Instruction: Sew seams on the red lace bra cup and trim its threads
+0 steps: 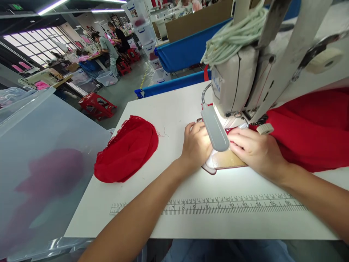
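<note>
Centre right of frame: left hand (195, 145) curled beside sewing machine (234, 83), its grip hidden behind lamp (215, 128). Right hand (255, 149) lies flat, open, pressing red fabric (308, 127). Risk: fingertips close under the head; uneven pressure could skew the fabric.

left hand (196, 145) and right hand (256, 151) on bare forearms (152, 203), light blue clothing (218, 251).
</note>
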`<action>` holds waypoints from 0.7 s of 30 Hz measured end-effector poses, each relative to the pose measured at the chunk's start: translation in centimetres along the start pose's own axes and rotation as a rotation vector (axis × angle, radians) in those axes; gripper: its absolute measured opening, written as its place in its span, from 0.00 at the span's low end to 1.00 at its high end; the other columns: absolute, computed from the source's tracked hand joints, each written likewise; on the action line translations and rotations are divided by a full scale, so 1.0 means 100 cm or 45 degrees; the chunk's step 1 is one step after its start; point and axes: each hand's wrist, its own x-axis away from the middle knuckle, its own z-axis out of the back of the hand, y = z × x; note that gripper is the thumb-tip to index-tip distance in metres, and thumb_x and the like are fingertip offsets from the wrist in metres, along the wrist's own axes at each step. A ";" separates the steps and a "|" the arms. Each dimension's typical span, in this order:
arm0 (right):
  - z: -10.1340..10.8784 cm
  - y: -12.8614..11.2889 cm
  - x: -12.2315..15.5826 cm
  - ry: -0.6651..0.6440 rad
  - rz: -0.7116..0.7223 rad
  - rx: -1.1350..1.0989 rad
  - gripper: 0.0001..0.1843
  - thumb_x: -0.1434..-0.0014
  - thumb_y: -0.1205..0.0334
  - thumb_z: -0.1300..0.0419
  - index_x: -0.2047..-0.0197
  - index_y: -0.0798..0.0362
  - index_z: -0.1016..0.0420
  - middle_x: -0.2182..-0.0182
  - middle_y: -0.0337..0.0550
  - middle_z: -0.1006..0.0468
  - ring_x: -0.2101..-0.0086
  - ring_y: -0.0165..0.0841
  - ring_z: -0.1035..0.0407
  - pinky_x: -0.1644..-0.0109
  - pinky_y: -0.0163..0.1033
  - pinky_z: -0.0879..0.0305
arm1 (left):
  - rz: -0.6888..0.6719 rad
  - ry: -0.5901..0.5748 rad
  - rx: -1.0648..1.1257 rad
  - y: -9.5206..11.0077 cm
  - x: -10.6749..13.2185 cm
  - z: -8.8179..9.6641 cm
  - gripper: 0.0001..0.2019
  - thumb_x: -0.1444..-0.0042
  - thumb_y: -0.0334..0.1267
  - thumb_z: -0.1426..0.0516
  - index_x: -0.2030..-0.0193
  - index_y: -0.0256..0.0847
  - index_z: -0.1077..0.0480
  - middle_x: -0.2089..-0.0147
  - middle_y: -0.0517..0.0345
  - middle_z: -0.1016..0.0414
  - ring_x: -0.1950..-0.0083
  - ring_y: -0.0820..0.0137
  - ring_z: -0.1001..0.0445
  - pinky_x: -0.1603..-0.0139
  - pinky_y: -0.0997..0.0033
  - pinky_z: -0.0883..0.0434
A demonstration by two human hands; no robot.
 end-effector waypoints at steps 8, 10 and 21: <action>0.001 0.000 0.000 0.052 0.247 0.136 0.19 0.38 0.75 0.53 0.76 0.54 0.30 0.78 0.37 0.30 0.83 0.23 0.44 0.81 0.36 0.59 | -0.463 0.029 -0.101 -0.009 0.002 0.004 0.17 0.34 0.29 0.53 0.75 0.38 0.34 0.74 0.59 0.33 0.67 0.72 0.33 0.63 0.68 0.29; 0.000 0.000 0.001 0.015 0.227 0.109 0.19 0.38 0.76 0.54 0.76 0.54 0.30 0.77 0.37 0.29 0.83 0.23 0.44 0.81 0.36 0.59 | -0.574 0.011 -0.145 -0.009 0.004 0.007 0.16 0.33 0.30 0.53 0.72 0.37 0.32 0.72 0.58 0.31 0.67 0.72 0.32 0.61 0.68 0.27; 0.008 -0.004 0.001 0.032 0.268 0.033 0.18 0.37 0.72 0.51 0.71 0.56 0.22 0.68 0.42 0.18 0.79 0.25 0.34 0.80 0.34 0.49 | -0.589 -0.022 -0.317 0.001 0.016 0.017 0.20 0.33 0.47 0.52 0.65 0.36 0.26 0.58 0.48 0.23 0.54 0.63 0.26 0.45 0.53 0.29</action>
